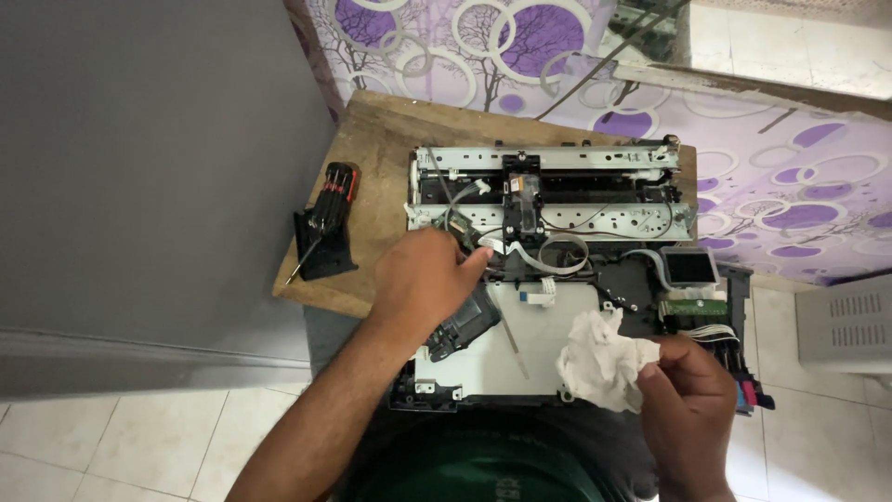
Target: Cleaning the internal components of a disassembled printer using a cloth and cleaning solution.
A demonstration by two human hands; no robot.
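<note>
We see an opened printer (548, 279), its cover off, lying on a wooden board (381, 158): grey metal rails run across the far side, a black carriage (522, 200) sits mid-rail, and a pale flat plate fills the near side. Our left hand (423, 284) rests on the mechanism with fingers curled, fingertips at the white ribbon cable (557, 251), gripping nothing we can make out. Our right hand (688, 404) pinches a crumpled white cloth (604, 358) at the near right; a screwdriver set (327, 218) stands at the board's left edge.

Small square bluish screen (688, 265) at the opened printer's (520, 349) right edge.
</note>
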